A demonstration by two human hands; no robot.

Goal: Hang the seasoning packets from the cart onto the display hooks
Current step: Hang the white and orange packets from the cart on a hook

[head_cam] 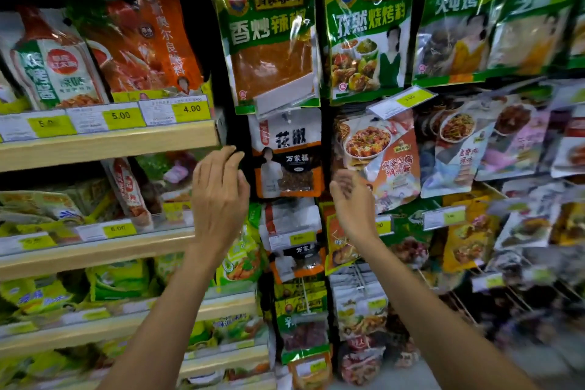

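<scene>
While both arms are raised before the hanging display, the left hand [218, 196] holds nothing. Its fingers are loosely bent, with the fingertips near the right end of the wooden shelf [107, 144]. Opposite it, the right hand [351, 199] is likewise relaxed and holds nothing, palm turned inward. Between them a white-and-orange seasoning packet [288, 152] hangs in the display's left column, just below a green packet [269, 35] of red powder.
</scene>
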